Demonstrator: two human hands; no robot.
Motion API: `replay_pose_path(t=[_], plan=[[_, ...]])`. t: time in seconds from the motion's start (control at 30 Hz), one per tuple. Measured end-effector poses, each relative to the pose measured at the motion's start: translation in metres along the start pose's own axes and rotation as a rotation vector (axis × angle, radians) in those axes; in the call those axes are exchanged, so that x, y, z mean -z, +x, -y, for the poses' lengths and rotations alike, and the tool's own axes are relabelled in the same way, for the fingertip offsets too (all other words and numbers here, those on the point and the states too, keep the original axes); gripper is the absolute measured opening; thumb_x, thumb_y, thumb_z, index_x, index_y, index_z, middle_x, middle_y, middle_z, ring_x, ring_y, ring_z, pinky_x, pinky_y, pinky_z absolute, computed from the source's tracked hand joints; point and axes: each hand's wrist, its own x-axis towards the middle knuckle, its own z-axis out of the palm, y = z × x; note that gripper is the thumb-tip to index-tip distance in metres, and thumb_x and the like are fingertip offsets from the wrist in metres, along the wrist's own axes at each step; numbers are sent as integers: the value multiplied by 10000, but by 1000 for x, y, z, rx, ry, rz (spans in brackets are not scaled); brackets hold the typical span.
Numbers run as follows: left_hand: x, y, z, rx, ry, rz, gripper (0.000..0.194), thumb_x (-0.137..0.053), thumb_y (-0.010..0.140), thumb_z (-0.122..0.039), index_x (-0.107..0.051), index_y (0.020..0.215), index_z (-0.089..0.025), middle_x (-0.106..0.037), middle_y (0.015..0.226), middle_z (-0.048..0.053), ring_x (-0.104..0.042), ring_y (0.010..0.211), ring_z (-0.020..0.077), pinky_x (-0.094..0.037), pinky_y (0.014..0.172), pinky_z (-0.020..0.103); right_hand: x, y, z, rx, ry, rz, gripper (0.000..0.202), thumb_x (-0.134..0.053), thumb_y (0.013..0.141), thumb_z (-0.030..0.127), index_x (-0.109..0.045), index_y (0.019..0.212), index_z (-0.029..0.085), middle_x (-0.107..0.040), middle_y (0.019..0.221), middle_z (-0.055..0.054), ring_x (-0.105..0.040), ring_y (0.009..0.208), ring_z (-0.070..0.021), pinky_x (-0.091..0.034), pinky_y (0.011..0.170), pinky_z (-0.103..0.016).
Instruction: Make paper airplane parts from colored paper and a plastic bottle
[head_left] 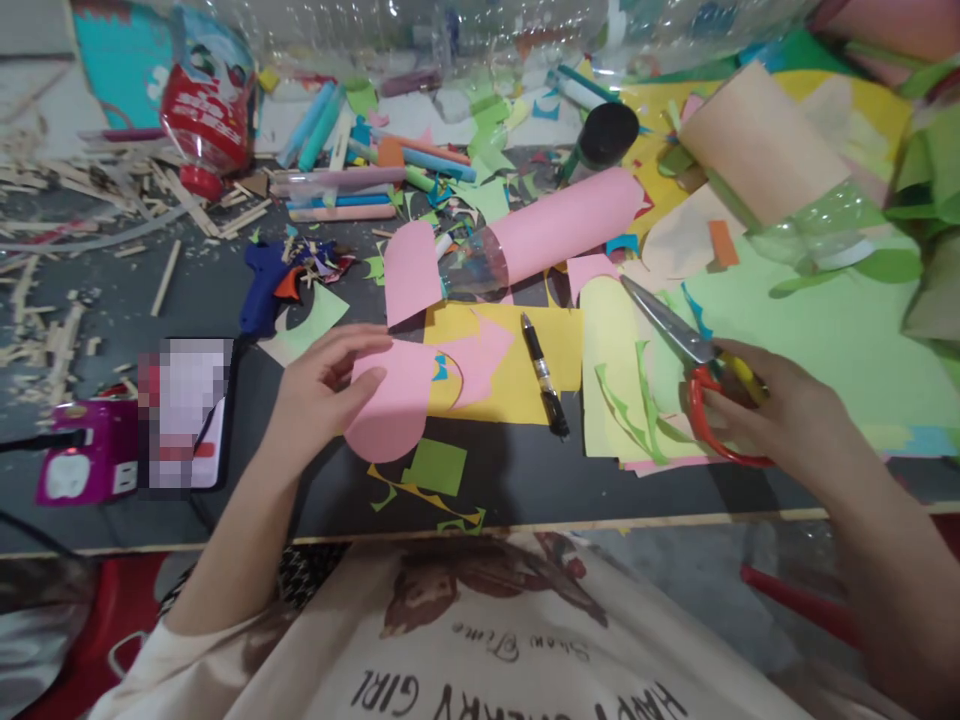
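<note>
Between the thumb and fingers of my left hand (330, 385) is a pink paper piece (394, 410) with a rounded lower edge. My right hand (787, 405) grips the red and yellow handles of the scissors (675, 325), whose blades point up and left over the paper stack. Yellow paper (495, 400) with pink offcuts lies between my hands, and a black pen (545, 375) rests on it. Just beyond, a second pink piece (412, 270) with a rounded top lies beside a plastic bottle wrapped in pink paper (574, 225).
A blue glue gun (262, 285), a phone (195, 410) and a purple power adapter (88, 450) lie at the left. Wood sticks, markers and a red-labelled bottle (210, 110) are farther back. Green paper (847, 340) and a beige-wrapped bottle (765, 145) occupy the right.
</note>
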Motion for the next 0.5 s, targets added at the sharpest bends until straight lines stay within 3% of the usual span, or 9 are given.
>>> replay_pose_path(t=[0.1, 0.2, 0.27, 0.33, 0.4, 0.5], plan=[[0, -8, 9, -14, 204, -41, 186, -589, 881, -305, -690, 1025, -244, -671, 1221, 37, -628, 1145, 211, -543, 966, 366, 1, -3, -1, 182, -180, -88, 449, -533, 842, 322, -602, 1246, 139, -690, 981, -177, -653, 880, -299, -509, 734, -389], [-2, -10, 10, -66, 374, -88, 187, -550, 909, -276, -672, 1048, -250, -652, 1267, 46, -616, 1179, 213, -516, 1016, 394, 2, -5, 11, 214, -277, -222, 391, -515, 880, 339, -635, 1195, 141, -689, 1028, -199, -638, 967, -353, -513, 782, -446], [-9, -10, 4, -140, 430, -63, 203, -507, 933, -249, -657, 1070, -245, -652, 1269, 55, -617, 1181, 206, -523, 1005, 388, 0, -4, 27, 267, -220, -257, 353, -491, 921, 373, -645, 1151, 154, -702, 1025, -182, -648, 971, -341, -528, 790, -437], [-22, -8, -6, -255, 463, 49, 261, -424, 960, -204, -640, 1105, -222, -658, 1263, 66, -607, 1197, 199, -516, 1015, 388, -7, -1, 46, 385, -86, -203, 356, -441, 959, 399, -629, 1149, 164, -710, 1022, -165, -667, 950, -312, -546, 807, -431], [-39, -6, -19, -381, 505, 238, 342, -348, 969, -174, -608, 1192, -184, -628, 1321, 95, -565, 1260, 205, -491, 1050, 387, -19, 4, 64, 481, 28, -130, 442, -414, 968, 464, -531, 1294, 191, -688, 1119, -158, -661, 1019, -313, -557, 825, -461], [-64, -7, -32, -506, 655, 393, 433, -369, 976, -230, -474, 1385, -140, -480, 1492, 111, -421, 1407, 258, -382, 1151, 432, -40, 11, 87, 571, 102, -89, 611, -413, 951, 531, -342, 1457, 198, -550, 1366, -190, -507, 1298, -356, -455, 1022, -578]])
